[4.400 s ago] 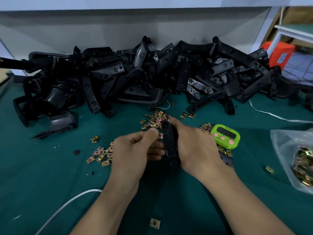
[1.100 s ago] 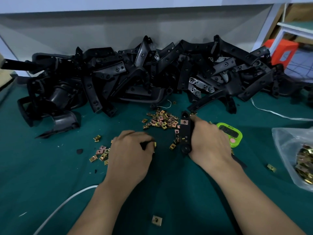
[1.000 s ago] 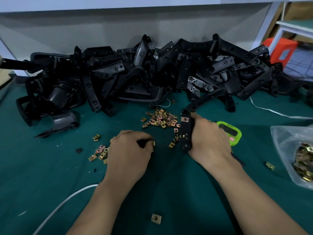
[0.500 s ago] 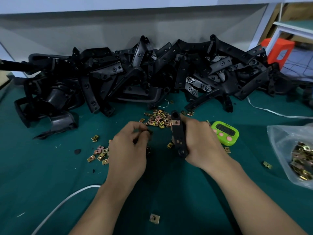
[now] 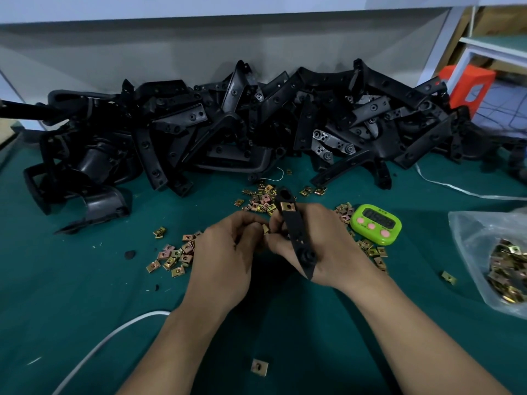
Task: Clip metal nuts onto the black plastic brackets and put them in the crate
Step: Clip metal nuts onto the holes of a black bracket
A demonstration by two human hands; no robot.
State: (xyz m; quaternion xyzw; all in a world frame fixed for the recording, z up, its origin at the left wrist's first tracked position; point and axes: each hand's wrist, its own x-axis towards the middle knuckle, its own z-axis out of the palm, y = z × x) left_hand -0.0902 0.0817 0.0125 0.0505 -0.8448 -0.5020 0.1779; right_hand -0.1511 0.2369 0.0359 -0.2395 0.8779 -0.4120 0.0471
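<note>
My right hand (image 5: pixel 328 246) grips a long black plastic bracket (image 5: pixel 296 232) upright over the green mat, with one brass-coloured metal nut clipped near its top (image 5: pixel 287 206). My left hand (image 5: pixel 225 252) pinches another small metal nut (image 5: pixel 265 228) right beside the bracket's middle. Loose nuts lie in heaps behind the hands (image 5: pixel 261 199), to the left (image 5: pixel 174 256) and under the right hand (image 5: pixel 373 252). No crate is in view.
A big pile of black brackets (image 5: pixel 256 129) fills the back of the table. A green timer (image 5: pixel 376 223) sits to the right, a clear bag of nuts (image 5: pixel 504 266) at the right edge. A single nut (image 5: pixel 259 367) and a white cable (image 5: pixel 114 334) lie near me.
My left hand picked a nut off the mat and rose to the bracket. My right hand drew the bracket back toward me and to the left, meeting the left hand.
</note>
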